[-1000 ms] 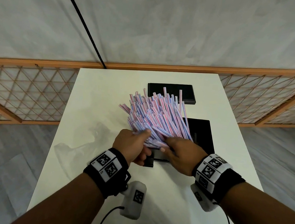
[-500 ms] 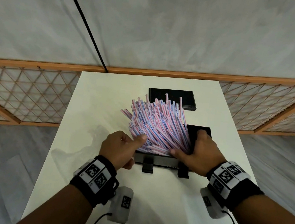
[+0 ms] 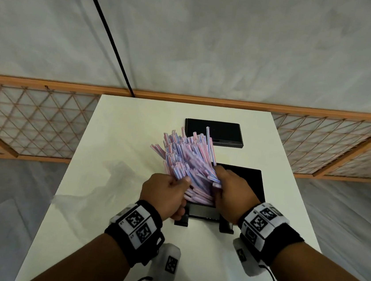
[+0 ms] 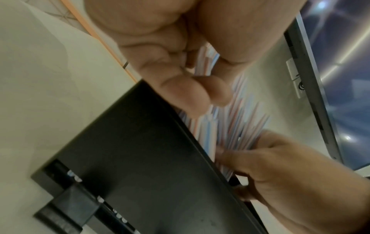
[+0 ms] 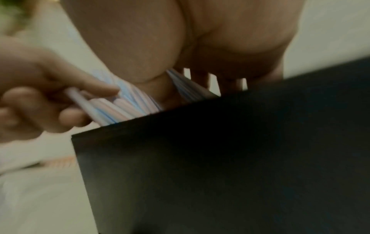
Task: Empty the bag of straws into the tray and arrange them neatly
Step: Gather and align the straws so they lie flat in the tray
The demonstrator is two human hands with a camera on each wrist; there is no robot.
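Observation:
A thick bundle of pink, blue and white striped straws (image 3: 186,161) fans up and away from the near end of the black tray (image 3: 251,182), its lower ends inside the tray. My left hand (image 3: 174,190) grips the bundle's lower left side with curled fingers. My right hand (image 3: 221,181) holds the lower right side, thumb in front and fingers behind. In the left wrist view the left hand (image 4: 192,95) pinches the straws (image 4: 230,126) above the tray wall (image 4: 140,158). The right wrist view shows straws (image 5: 124,106) beside my right thumb, above the tray (image 5: 220,158).
A second flat black tray or lid (image 3: 213,133) lies farther back on the white table (image 3: 136,121). A crumpled clear plastic bag (image 3: 111,178) lies left of the hands. Two black clips (image 3: 225,228) stick out at the tray's near edge. A low lattice fence stands behind the table.
My right hand moved left from the tray's side onto the bundle. Both hands have squeezed the straws into a narrower, more upright sheaf.

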